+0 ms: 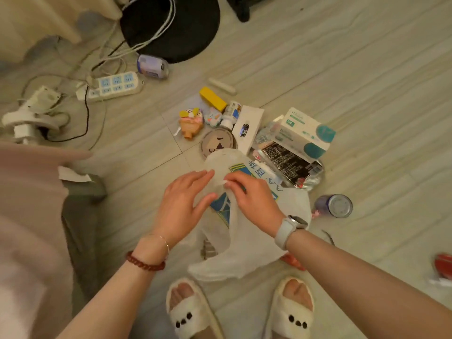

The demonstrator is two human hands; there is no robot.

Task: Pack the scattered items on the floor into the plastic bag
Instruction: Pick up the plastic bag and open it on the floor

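Observation:
A white plastic bag (254, 243) with blue print hangs in front of me above the floor. My left hand (186, 201) and my right hand (249, 194) both pinch its upper edge, fingers close together. Beyond the bag, scattered items lie on the floor: a yellow box (212, 98), a toy ice cream (191, 123), a round tin (219, 142), a white box (248, 128), a mask box (305, 133), a black packet (286, 162) and a can (336, 206) at the right.
A power strip (115, 85) with tangled cables lies at the back left beside a black round base (171, 25). A small purple-white box (152, 66) sits near it. Fabric fills the left edge. A red object (444, 265) lies at the far right. My slippered feet stand below the bag.

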